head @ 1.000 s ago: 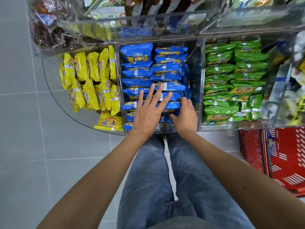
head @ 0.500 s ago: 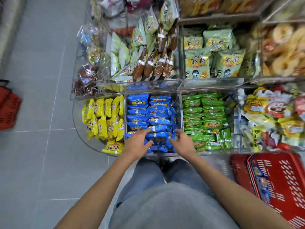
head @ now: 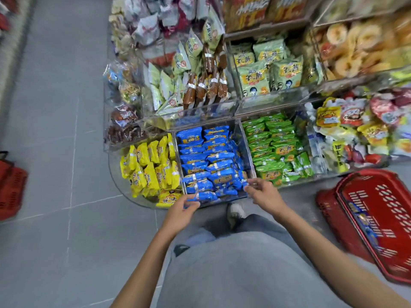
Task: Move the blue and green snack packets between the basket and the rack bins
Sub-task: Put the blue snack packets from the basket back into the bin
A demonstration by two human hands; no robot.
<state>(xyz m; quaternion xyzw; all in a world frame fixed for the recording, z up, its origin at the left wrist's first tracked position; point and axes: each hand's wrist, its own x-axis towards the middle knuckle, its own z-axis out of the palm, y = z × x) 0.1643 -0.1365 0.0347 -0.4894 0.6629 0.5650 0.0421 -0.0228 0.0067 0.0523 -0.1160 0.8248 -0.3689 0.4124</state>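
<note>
— Where are the blue packets (head: 213, 165)?
— In the middle bin (head: 248, 152), with the green packets (head: 273, 147) just right. The basket (head: 331, 216) is on the floor, near right.
— How will they handle?
— Probably light, slick and crushable, so take a sealed end. The left grip (head: 180, 213) pinches the nearest blue packet (head: 205, 196). The right grip (head: 264, 194) curls at the bin's corner; I cannot tell whether it holds anything.

Chinese lettering ending in "脆" marks the blue packets (head: 213, 161), the green packets (head: 275, 150) right of them, and the pale green bags (head: 252, 77) above; other print is blurred.
</note>
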